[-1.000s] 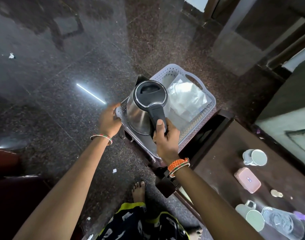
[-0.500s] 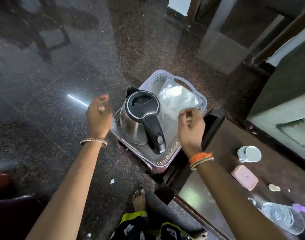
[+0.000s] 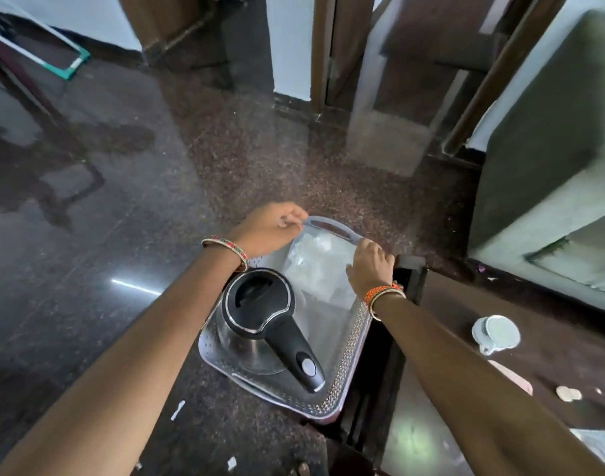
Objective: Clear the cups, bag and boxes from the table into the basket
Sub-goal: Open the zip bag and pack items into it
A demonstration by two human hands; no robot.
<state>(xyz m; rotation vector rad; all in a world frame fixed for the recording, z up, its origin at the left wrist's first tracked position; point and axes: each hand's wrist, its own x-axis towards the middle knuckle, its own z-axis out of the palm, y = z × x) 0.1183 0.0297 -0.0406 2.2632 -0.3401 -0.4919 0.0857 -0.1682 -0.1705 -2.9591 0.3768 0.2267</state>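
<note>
A dark polished granite floor [image 3: 98,255] with fine speckles fills the left and far part of the view and mirrors a strip of light. At the right lies a dark brown wooden table [image 3: 466,310] with a smooth, faintly glossy top. Against its left edge sits a pale grey plastic basket [image 3: 349,355], rectangular with rounded corners, perforated walls and a slotted handle at its far end. In its near half stands a stainless steel electric kettle [image 3: 256,321], round-bodied and shiny, with a black plastic lid and a thick black handle pointing toward the near right. In the far half lies a clear crinkled plastic bag [image 3: 315,266], its contents hard to tell.

The left hand [image 3: 270,230] curls its fingers over the far left corner of the basket rim, gripping it by the handle slot. The right hand [image 3: 369,266] curls over the far right rim, holding it; both wrists carry beaded bangles.

On the table, well to the right of the basket, a white ceramic cup [image 3: 497,333] lies on its side, mouth toward the camera. Nearer, a pink flat box [image 3: 514,376] shows partly behind the right forearm, and just beside it rests a small pale round piece [image 3: 568,394].
</note>
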